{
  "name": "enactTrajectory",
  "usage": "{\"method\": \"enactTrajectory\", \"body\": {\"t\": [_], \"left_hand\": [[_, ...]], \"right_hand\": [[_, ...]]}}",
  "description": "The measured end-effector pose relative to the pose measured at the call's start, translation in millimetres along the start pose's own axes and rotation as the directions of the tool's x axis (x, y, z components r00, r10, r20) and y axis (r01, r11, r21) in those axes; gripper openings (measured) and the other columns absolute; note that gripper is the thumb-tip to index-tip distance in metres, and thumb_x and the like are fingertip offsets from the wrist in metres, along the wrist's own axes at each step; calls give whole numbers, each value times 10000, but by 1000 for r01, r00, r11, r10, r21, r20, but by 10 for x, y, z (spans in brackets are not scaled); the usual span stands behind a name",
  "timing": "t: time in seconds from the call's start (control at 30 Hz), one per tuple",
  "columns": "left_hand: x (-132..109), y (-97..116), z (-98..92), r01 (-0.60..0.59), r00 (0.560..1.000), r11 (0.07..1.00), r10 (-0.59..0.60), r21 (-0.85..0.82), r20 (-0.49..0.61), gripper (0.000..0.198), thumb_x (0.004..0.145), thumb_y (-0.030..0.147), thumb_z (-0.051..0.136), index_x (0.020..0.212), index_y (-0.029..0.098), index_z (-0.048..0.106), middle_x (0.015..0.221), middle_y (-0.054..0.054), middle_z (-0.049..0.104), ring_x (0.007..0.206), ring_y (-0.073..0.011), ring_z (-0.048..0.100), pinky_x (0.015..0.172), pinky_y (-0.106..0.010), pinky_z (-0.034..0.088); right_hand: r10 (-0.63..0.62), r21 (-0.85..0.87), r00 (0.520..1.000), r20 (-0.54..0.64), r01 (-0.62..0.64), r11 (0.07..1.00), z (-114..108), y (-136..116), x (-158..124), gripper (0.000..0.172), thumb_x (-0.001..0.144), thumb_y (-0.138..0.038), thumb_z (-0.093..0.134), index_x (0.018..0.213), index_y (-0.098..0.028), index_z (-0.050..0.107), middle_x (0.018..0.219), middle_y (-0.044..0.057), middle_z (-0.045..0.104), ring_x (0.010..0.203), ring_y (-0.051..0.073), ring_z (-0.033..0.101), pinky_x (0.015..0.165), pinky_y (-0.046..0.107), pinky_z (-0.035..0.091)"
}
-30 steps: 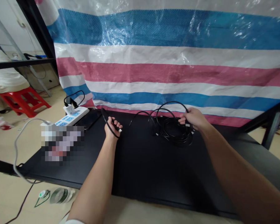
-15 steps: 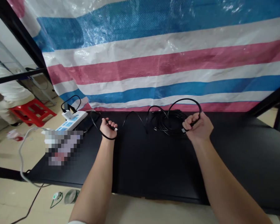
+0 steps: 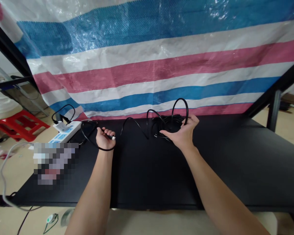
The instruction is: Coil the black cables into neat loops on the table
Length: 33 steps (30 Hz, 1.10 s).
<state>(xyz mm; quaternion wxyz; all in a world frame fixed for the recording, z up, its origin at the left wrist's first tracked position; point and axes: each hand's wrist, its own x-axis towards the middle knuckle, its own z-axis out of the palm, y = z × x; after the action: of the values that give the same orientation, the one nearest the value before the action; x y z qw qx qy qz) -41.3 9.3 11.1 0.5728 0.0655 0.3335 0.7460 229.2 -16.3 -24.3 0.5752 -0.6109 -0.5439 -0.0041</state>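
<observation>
My left hand (image 3: 105, 138) is closed around a black cable's plug end, and a pale metal tip pokes out past the fingers. This cable (image 3: 107, 149) loops around the wrist. My right hand (image 3: 182, 132) has its thumb stretched to the left, apart from the bent fingers. A raised loop of black cable (image 3: 180, 99) comes down against those fingers; its end is hidden there. Behind the right hand lies a coil of black cable (image 3: 158, 132) with small metal-tipped ends. Thin arches of cable (image 3: 130, 118) rise between the hands.
A white power strip (image 3: 72, 128) with a plugged-in adapter lies at the left of the black table (image 3: 147, 182). Beside it are a dark device and a blurred-out item (image 3: 55, 164). A striped sheet (image 3: 147, 71) hangs behind. A red stool (image 3: 22, 124) stands left, near a partly visible person.
My right hand has shifted left toward the coil and opened from a fist around a cable end. My left hand keeps its grip. The view has turned slightly right.
</observation>
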Motion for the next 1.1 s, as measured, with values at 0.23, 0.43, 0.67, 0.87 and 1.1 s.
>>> {"method": "enactTrajectory", "body": {"t": [0.23, 0.43, 0.67, 0.87, 1.1], "left_hand": [[-16, -113, -2, -11, 999, 999, 10, 31, 49, 387, 932, 402, 412, 606, 193, 411, 459, 77, 273, 356, -61, 312, 368, -166, 311], [-67, -210, 45, -26, 999, 998, 23, 64, 49, 384, 922, 413, 436, 607, 193, 418, 460, 74, 299, 355, -65, 322, 370, -176, 306], [-119, -282, 109, -9, 1000, 997, 8, 72, 22, 378, 926, 367, 445, 596, 186, 418, 435, 76, 309, 341, -59, 315, 359, -168, 284], [-183, -357, 128, -27, 994, 993, 15, 112, 107, 343, 875, 360, 554, 605, 182, 440, 444, 80, 335, 351, -61, 348, 370, -173, 318], [-281, -368, 186, 22, 995, 975, -44, 220, 92, 358, 865, 345, 561, 567, 169, 467, 423, 69, 383, 350, -61, 390, 380, -175, 359]], "right_hand": [[197, 104, 975, -101, -187, 977, -20, -136, 14, 355, 655, -500, 640, 776, -241, 430, 701, -1, 552, 609, 155, 564, 613, 319, 506], [398, 470, 903, 161, -425, 774, 33, -307, -18, 436, 662, -647, 581, 626, -238, 436, 435, -35, 523, 370, 128, 504, 333, 229, 347], [413, 628, 879, 237, -463, 626, 157, -320, -61, 559, 658, -766, 503, 544, -256, 308, 326, -88, 324, 290, 87, 347, 276, 202, 219], [304, 554, 936, 176, -350, 755, 165, -349, -124, 657, 307, -540, 821, 677, -245, 364, 626, -65, 537, 502, 91, 477, 432, 235, 408], [363, 484, 926, 107, -368, 794, 188, -387, -167, 478, 503, -497, 744, 608, -241, 353, 559, -49, 535, 514, 105, 508, 474, 247, 433]]}}
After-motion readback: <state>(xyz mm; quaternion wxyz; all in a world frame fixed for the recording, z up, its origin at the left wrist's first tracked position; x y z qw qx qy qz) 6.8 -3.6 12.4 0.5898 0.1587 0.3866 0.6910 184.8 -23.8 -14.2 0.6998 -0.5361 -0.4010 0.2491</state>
